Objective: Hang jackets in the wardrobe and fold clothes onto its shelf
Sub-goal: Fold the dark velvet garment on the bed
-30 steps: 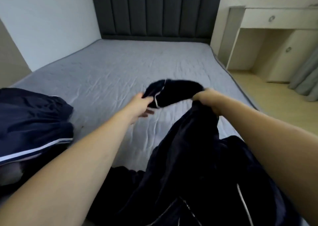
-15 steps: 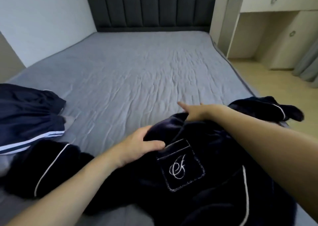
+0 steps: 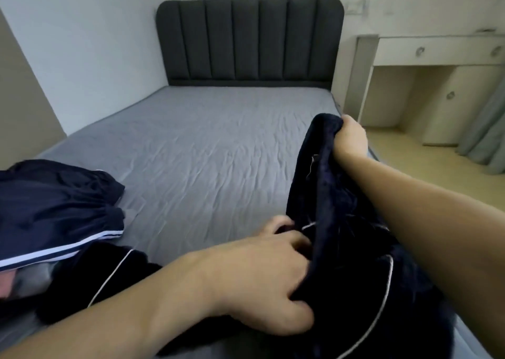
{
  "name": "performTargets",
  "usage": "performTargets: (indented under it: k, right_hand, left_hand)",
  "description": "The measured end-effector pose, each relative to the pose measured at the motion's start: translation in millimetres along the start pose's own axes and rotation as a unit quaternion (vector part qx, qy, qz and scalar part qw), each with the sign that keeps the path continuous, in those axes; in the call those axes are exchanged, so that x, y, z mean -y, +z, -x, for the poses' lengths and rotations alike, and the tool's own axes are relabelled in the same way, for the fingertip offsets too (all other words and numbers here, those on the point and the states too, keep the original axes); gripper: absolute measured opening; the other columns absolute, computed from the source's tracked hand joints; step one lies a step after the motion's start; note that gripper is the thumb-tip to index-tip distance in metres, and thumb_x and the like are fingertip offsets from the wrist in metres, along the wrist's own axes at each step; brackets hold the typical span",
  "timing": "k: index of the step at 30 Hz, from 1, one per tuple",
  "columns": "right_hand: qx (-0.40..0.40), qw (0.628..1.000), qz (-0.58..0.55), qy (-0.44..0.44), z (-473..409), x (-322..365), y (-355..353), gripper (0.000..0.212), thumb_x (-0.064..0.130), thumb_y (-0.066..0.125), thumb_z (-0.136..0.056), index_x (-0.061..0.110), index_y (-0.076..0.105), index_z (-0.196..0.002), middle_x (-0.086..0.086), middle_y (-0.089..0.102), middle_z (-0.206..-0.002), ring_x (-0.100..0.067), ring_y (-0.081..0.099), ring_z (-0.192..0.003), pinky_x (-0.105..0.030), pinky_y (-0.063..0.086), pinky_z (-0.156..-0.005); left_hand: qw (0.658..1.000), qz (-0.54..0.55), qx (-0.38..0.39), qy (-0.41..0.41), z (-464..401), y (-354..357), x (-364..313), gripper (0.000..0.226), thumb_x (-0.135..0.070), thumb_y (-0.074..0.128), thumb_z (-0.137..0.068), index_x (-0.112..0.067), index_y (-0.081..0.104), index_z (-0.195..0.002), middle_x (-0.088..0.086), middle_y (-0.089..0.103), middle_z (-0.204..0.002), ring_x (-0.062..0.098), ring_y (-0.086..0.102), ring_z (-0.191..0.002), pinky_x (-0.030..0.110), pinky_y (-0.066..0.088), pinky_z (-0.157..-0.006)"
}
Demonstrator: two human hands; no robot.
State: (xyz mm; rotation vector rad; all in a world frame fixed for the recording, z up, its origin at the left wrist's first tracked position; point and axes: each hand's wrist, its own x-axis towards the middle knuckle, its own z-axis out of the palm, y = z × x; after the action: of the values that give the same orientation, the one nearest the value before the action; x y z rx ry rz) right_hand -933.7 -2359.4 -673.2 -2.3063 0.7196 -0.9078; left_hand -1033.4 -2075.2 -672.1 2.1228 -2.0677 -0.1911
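While our right hand point(image 3: 351, 137) lifts one edge of the dark navy plush garment with white piping point(image 3: 341, 249), fingers clamped on it, our left hand point(image 3: 270, 279) grips its near fold. The garment drapes onto the grey bed sheet point(image 3: 218, 145) at near right. Far left lies a navy white-striped jacket point(image 3: 54, 211).

R hand point(image 3: 351, 137) at 2 o'clock grips top edge of dark robe point(image 3: 341, 222), lifted off grey bed point(image 3: 205, 145). L hand point(image 3: 273, 271) at 6 grips its lower fold. Striped navy jacket point(image 3: 54, 211) lies at 9, headboard point(image 3: 248, 42) at 12.
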Motion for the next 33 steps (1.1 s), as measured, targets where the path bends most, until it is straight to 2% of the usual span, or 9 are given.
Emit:
performTargets:
  k: [2,5,8,11,18,23,27,30,33]
  right_hand:
    - [-0.002,0.993,-0.108,0.051,-11.7,3.9,-10.6,0.027,0.012,0.039,-0.101,-0.001,0.051,-0.121,-0.018,0.058,-0.119,-0.032,0.056,-0.107,-0.031,0.040,-0.081]
    - [-0.036,0.956,-0.254,0.141,-22.9,10.7,-20.8,0.039,0.016,0.039,-0.101,0.000,0.040,-0.137,-0.020,0.048,-0.136,-0.034,0.050,-0.122,-0.037,0.043,-0.098]
    - [-0.083,0.975,-0.075,0.191,-31.1,15.7,-19.5,0.033,0.016,0.039,-0.098,0.003,0.046,-0.127,-0.019,0.039,-0.136,-0.038,0.048,-0.116,-0.045,0.038,-0.099]
    - [-0.047,0.989,-0.028,0.141,-33.5,19.1,-2.2,0.031,0.012,0.041,-0.094,0.005,0.051,-0.123,-0.019,0.035,-0.136,-0.039,0.052,-0.106,-0.042,0.039,-0.098]
    - [-0.007,0.969,-0.128,0.211,-71.6,33.5,38.6,0.035,0.005,0.032,-0.098,0.000,0.056,-0.123,-0.017,0.059,-0.124,-0.026,0.057,-0.106,-0.032,0.042,-0.090]
    - [-0.167,0.920,-0.257,0.245,-144.8,47.1,70.0,0.042,0.009,0.026,-0.096,0.007,0.052,-0.130,-0.010,0.043,-0.137,-0.030,0.050,-0.116,-0.037,0.035,-0.101]
    - [-0.131,0.977,-0.119,0.121,-156.4,-16.8,133.6,0.052,0.008,0.031,-0.095,0.015,0.026,-0.146,-0.012,0.024,-0.151,-0.034,0.040,-0.129,-0.043,0.026,-0.108]
    - [0.069,0.989,0.122,0.051,-124.5,-114.2,206.6,0.062,0.026,0.034,-0.098,0.022,0.007,-0.154,-0.005,0.005,-0.161,-0.030,0.018,-0.144,-0.056,0.006,-0.114]
    - [0.171,0.935,0.309,-0.044,-104.0,-181.2,262.6,0.056,0.041,0.026,-0.098,0.025,0.021,-0.152,-0.005,0.018,-0.159,-0.029,0.020,-0.143,-0.055,0.004,-0.116]
  left_hand:
    - [0.992,-0.014,-0.102,0.073,-11.1,-20.6,-22.6,0.031,-0.049,0.041,-0.078,-0.022,0.034,-0.065,-0.008,0.050,-0.062,0.007,0.050,-0.074,0.025,0.040,-0.094]
    - [0.989,-0.127,-0.036,-0.062,-13.4,-45.8,-4.2,0.060,-0.066,0.023,-0.084,-0.018,0.053,-0.067,-0.004,0.049,-0.055,0.004,0.051,-0.056,0.023,0.032,-0.053]
    - [0.882,-0.382,0.104,-0.256,-0.4,-52.7,73.8,0.057,-0.048,0.019,-0.099,-0.016,0.064,-0.111,0.007,0.067,-0.104,0.028,0.063,-0.098,0.034,0.041,-0.078]
    - [0.792,-0.483,0.133,-0.349,23.9,-48.1,141.8,0.035,-0.024,0.032,-0.095,-0.011,0.048,-0.124,0.008,0.060,-0.117,0.025,0.059,-0.102,0.037,0.032,-0.085]
    - [0.821,-0.364,-0.056,-0.436,9.5,-45.1,226.5,0.023,-0.020,0.041,-0.085,-0.013,0.049,-0.106,0.011,0.067,-0.108,0.031,0.062,-0.099,0.037,0.036,-0.085]
    - [0.821,-0.195,-0.202,-0.497,-64.6,-101.5,297.0,0.009,-0.017,0.049,-0.074,-0.011,0.054,-0.079,0.010,0.065,-0.086,0.027,0.055,-0.069,0.032,0.039,-0.064]
    - [0.816,-0.208,-0.321,-0.432,-131.3,-29.6,348.6,0.036,-0.026,0.053,-0.080,-0.012,0.051,-0.113,0.013,0.058,-0.118,0.034,0.051,-0.110,0.043,0.036,-0.098]
    - [0.850,-0.131,-0.183,-0.476,-153.3,91.4,375.7,0.065,-0.040,0.036,-0.093,-0.025,0.016,-0.152,0.005,0.011,-0.161,0.029,0.004,-0.148,0.057,-0.013,-0.116]
    - [0.823,-0.065,-0.131,-0.549,-155.1,174.9,407.1,0.065,-0.049,0.018,-0.095,-0.030,0.001,-0.154,-0.005,-0.003,-0.163,0.024,-0.009,-0.149,0.062,-0.021,-0.109]
